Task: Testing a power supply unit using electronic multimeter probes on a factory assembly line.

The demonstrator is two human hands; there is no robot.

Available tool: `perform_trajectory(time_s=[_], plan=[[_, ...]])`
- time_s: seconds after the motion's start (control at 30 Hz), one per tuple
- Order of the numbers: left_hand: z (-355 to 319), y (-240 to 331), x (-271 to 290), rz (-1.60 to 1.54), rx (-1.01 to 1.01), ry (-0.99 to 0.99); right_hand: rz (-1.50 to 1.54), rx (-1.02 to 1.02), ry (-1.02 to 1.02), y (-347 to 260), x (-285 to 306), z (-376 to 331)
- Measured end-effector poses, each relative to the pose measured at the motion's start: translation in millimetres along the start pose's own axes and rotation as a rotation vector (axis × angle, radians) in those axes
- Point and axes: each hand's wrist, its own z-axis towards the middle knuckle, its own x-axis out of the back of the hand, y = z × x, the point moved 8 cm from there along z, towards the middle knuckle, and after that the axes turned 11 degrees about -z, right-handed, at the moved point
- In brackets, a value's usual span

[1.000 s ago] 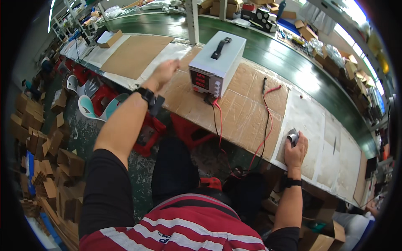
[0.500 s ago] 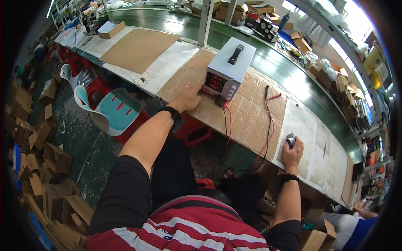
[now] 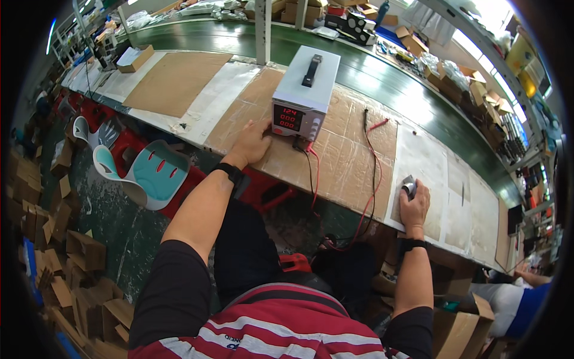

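Note:
A grey bench power supply (image 3: 305, 78) with a black top handle and a lit red display stands on the cardboard-covered bench. My left hand (image 3: 250, 145) rests on the cardboard beside its front left corner, fingers partly stretched out and holding nothing. Red and black test leads (image 3: 375, 155) run from its front over the bench edge and back up, their ends lying on the cardboard. On the white surface to the right, my right hand (image 3: 415, 204) is closed round a small silver-and-dark rounded object (image 3: 409, 186), whose kind I cannot make out.
Behind the bench runs a green conveyor belt (image 3: 227, 37), with a white post (image 3: 263, 33) at its near side. Teal-and-white chairs (image 3: 156, 170) stand at left. Cardboard boxes (image 3: 84, 251) crowd the floor. Another person's arm (image 3: 532, 279) shows at far right.
The view has shifted, so the bench and power supply appear farther left. My left hand stays beside the power supply, its fingers a little more spread. My right hand keeps its hold on the small object.

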Motion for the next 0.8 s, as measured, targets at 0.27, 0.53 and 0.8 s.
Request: perform_trajectory(time_s=[0.27,0.53,0.8], plan=[[3,2,2,0.102,-0.051,0.089,0.058,-0.033,0.009,5,4,7],[-1,9,4,0.24,0.12,0.24,0.169,-0.097,0.04,16,-3,3],[-2,17,3,0.326,0.112,0.279,0.087,-0.07,-0.022,14,0,1]])
